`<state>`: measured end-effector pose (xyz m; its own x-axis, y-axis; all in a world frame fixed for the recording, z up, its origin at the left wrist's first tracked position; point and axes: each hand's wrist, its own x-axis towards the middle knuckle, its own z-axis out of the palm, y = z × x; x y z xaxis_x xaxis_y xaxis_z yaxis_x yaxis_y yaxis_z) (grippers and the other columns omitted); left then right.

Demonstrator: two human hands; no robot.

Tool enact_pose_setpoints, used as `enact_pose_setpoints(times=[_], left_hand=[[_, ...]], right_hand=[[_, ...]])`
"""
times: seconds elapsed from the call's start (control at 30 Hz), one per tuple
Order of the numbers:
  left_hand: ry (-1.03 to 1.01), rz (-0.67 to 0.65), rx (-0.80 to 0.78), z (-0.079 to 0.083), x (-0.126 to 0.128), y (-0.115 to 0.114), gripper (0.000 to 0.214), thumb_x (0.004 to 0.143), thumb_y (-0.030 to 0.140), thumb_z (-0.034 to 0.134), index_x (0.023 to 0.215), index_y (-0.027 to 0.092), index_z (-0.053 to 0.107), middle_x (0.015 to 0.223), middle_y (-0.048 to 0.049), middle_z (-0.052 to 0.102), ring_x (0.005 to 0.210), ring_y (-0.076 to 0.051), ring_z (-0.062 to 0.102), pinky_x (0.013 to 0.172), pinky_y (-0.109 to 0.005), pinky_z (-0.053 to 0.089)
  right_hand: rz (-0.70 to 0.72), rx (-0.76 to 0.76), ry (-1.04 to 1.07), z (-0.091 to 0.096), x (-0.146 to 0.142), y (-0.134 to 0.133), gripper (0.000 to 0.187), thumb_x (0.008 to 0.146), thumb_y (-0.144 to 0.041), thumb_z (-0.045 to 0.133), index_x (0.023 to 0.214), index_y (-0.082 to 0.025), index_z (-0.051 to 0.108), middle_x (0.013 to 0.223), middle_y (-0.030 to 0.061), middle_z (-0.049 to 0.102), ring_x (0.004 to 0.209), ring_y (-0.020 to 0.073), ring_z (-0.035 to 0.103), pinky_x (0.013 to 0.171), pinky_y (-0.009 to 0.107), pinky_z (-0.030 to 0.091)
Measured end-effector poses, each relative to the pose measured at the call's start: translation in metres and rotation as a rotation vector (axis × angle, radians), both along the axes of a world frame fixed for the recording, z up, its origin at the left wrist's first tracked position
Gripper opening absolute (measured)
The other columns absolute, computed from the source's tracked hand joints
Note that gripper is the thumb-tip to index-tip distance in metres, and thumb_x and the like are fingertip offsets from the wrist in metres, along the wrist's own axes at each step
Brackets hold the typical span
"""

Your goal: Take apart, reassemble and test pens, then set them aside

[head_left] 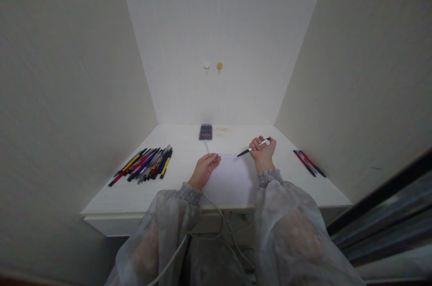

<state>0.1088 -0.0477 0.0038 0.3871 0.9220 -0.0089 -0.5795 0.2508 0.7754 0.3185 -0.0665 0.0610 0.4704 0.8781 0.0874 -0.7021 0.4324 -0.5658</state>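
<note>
- Head view: the right hand (262,150) is closed in a fist round a slim white-and-black pen (254,147), whose dark end points left and toward the near side.
- That end is at the far edge of a blank-looking white sheet of paper (229,182); whether it touches cannot be told, and any marks are too faint to make out.
- The left hand (204,170) is half open, fingers loosely bent at the sheet's far left corner, with nothing seen in its grip.
- Left on the white tabletop (184,160) lies a loose, overlapping pile of black, red, yellow, blue and clear pens (148,164).
- Right, well apart from the sheet, a pair of red-and-black pens (304,163) lies side by side.
- Far, near the back wall, sits a dark, blurred rectangular device (205,132) with a pale cable (207,146) at its near side.
- As a judgement, handling of the held pen looks unfinished, since it has not been set down; which group of pens has been dealt with cannot be told.
</note>
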Motion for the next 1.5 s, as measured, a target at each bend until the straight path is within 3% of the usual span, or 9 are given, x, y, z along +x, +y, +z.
enact_pose_setpoints(times=[0.33,0.63,1.3,1.4,1.5], left_hand=[[-0.01,0.017,0.004,-0.002,0.0,0.002,0.008,0.065,0.016,0.065,0.07,0.012,0.06,0.072,-0.0027,0.062,0.072,-0.01,0.059,0.078,-0.024,0.046],[-0.011,0.028,-0.013,-0.003,0.001,0.004,0.009,0.065,0.016,0.065,0.07,0.012,0.06,0.073,-0.0025,0.062,0.073,-0.01,0.059,0.08,-0.025,0.045],[0.064,0.072,0.045,-0.003,0.002,0.003,0.013,0.063,0.02,0.066,0.07,0.013,0.058,0.071,-0.0023,0.061,0.071,-0.01,0.058,0.079,-0.026,0.045],[0.162,0.138,0.107,-0.003,0.003,0.003,0.014,0.065,0.023,0.063,0.07,0.012,0.057,0.071,-0.0028,0.061,0.07,-0.011,0.058,0.078,-0.028,0.045],[0.513,0.208,0.3,-0.003,0.002,0.007,0.015,0.068,0.027,0.058,0.071,0.013,0.058,0.072,-0.0049,0.062,0.072,-0.015,0.058,0.077,-0.033,0.045]], right_hand=[[0.004,-0.083,0.167,-0.04,0.001,0.018,0.028,0.072,-0.039,0.03,0.054,-0.02,0.04,0.039,-0.0077,0.026,0.028,0.0051,0.019,0.029,0.018,0.017],[0.033,-0.067,0.274,-0.045,0.002,0.02,0.029,0.073,-0.039,0.028,0.057,-0.019,0.041,0.038,-0.0075,0.03,0.027,0.0047,0.022,0.027,0.018,0.017],[0.113,-0.024,0.201,-0.048,0.003,0.019,0.027,0.071,-0.038,0.03,0.055,-0.019,0.041,0.039,-0.0075,0.03,0.027,0.0042,0.022,0.028,0.017,0.018],[0.12,-0.02,0.21,-0.048,0.003,0.019,0.028,0.072,-0.039,0.031,0.055,-0.019,0.04,0.038,-0.0079,0.029,0.027,0.0044,0.021,0.027,0.017,0.017],[0.124,0.006,0.238,-0.049,0.004,0.019,0.034,0.074,-0.045,0.029,0.054,-0.019,0.04,0.04,-0.0074,0.03,0.027,0.0044,0.022,0.027,0.017,0.018]])
